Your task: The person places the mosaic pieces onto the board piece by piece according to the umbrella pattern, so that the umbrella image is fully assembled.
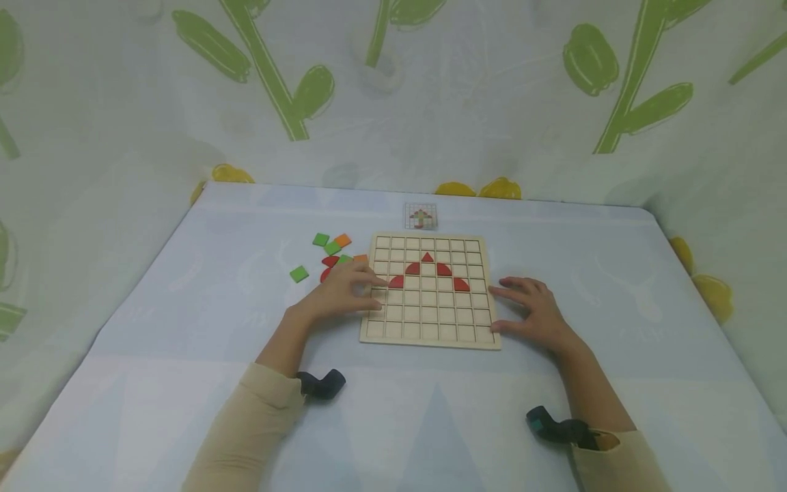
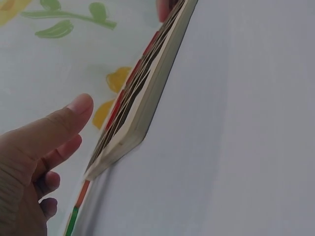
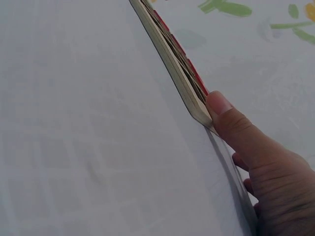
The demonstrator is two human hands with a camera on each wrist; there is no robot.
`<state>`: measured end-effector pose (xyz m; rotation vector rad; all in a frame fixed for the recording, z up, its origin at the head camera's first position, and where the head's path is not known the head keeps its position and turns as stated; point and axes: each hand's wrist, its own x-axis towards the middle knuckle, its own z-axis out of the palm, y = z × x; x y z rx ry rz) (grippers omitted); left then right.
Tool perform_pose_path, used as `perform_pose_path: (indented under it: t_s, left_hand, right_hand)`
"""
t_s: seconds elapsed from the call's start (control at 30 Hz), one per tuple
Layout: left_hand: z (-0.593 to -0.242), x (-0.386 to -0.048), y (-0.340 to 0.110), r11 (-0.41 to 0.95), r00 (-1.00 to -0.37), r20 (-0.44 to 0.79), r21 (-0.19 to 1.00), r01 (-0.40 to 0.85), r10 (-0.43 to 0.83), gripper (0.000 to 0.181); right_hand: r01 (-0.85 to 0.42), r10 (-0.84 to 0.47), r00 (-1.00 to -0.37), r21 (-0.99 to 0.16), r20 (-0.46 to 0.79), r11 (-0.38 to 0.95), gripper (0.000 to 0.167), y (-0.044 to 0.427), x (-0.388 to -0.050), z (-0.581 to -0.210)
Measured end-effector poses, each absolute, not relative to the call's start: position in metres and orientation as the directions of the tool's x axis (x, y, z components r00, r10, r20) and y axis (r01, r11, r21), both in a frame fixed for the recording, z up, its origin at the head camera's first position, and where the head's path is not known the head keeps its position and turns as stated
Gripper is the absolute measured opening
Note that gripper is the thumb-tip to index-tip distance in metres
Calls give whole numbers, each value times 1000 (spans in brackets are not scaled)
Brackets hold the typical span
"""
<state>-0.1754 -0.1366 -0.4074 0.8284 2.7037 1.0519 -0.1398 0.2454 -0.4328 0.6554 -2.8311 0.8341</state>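
Observation:
A pale wooden grid board [image 1: 430,333] lies flat on the table. On it are a red triangle [image 1: 427,257] and several red quarter-round tiles, among them a left tile [image 1: 396,281] and a right tile [image 1: 461,284]. My left hand [image 1: 335,290] is over the board's left edge, index fingertip close to that left tile; whether they touch cannot be told. Its thumb stands apart from the fingers in the left wrist view, with nothing between them. At the board's right edge, my right hand [image 1: 533,316] rests its thumb and fingertips against the wood, holding no tile.
Loose tiles lie left of the board: several green ones, such as a green tile [image 1: 298,274], orange ones like this orange tile [image 1: 342,240], and a red tile [image 1: 330,261], some partly behind my left hand. Behind the board lies a small pattern card [image 1: 421,216].

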Motion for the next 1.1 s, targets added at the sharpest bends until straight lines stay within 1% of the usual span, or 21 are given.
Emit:
perform_pose_path:
  t_s: [0.17,0.4,0.6,0.67,0.93,1.1]
  left_hand:
    - [-410,-175,-149,609,-856,86,667,430,510,39]
    - [-411,-176,-167,646,-867,84,633,427,491,40]
    - [-409,-179,-182,693,-913,-1,651,308,407,40]
    - [-409,-181,-187,707,-921,-8,643,293,389,40]
    - [-412,-184,-205,778,-952,10,573,257,307,32]
    - [-411,-183,-209,788,-953,2,563,250,302,28]
  right_hand:
    - [-457,-383,-889,-485,250,745,63,246,-141,-433]
    - [-428,-361,-904,-500,231,753,64,246,-140,-432]
    - [-419,-355,-908,-507,222,753,64,246,-140,-432]
    - [-423,-359,-906,-507,225,751,64,246,-140,-432]
    - [-440,-370,-898,-507,237,741,64,245,-140,-431]
    - [-427,-366,-904,-506,222,749,65,245,-140,-431]
